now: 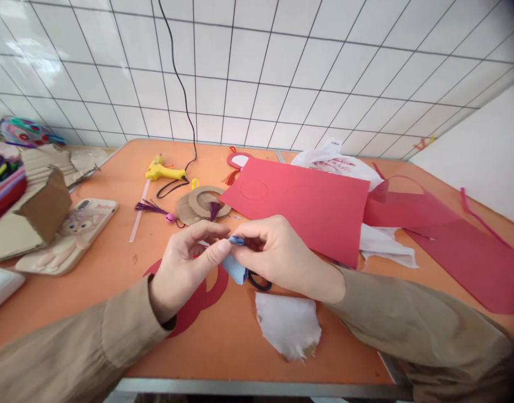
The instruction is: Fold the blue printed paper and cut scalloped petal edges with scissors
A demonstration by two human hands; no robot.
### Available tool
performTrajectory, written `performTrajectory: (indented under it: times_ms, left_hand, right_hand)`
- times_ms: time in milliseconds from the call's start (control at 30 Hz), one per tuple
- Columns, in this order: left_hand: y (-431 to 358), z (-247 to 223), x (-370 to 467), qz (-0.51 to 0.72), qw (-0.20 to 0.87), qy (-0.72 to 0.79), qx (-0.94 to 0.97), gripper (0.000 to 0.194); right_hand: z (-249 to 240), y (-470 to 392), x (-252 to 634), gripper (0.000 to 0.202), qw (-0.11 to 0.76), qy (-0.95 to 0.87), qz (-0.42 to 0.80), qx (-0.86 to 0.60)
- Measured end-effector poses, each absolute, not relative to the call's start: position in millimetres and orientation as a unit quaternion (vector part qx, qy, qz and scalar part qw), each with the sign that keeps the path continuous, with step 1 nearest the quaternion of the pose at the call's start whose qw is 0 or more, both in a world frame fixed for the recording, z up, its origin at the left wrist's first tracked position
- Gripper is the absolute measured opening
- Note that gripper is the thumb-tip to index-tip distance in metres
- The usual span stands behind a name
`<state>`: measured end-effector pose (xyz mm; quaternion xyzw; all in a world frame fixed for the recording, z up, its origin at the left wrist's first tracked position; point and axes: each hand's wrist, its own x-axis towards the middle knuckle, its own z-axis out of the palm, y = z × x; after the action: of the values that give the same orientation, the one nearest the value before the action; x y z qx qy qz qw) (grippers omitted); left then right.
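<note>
Between my two hands, above the middle of the orange table, is a small folded blue piece (236,270), paper or cloth, I cannot tell which. My left hand (193,260) pinches it from the left with thumb and fingers. From the right, my right hand (273,249) pinches its top edge, fingertips close to the left thumb. Red ring-shaped cutouts (189,308) lie beneath the left hand. A black loop (260,282), perhaps a scissors handle, shows under the right hand. Nearer to me lies a torn white piece (288,324).
A yellow glue gun (166,169) with a black cord, a glue stick (139,211), a purple tassel (151,207) and cardboard rings (198,204) lie behind. Red sheets (307,204) and a white plastic bag (336,162) occupy the right. A phone (70,235) and cardboard (34,218) are left.
</note>
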<state>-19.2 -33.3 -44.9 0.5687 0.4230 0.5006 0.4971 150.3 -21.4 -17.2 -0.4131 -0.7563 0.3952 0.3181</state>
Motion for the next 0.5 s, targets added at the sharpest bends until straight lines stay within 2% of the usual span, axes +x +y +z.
performTrajectory:
  times_ms: [133, 500]
  left_hand:
    - [-33.5, -42.3, -17.3, 0.54, 0.451, 0.404, 0.584, 0.014]
    - [-29.4, -47.8, -18.8, 0.533, 0.498, 0.37, 0.576, 0.012]
  right_hand:
    - [-17.0, -23.4, 149.0, 0.024, 0.315, -0.803, 0.32, -0.392]
    - [-17.7, -24.0, 150.0, 0.029, 0.298, -0.836, 0.223, -0.402]
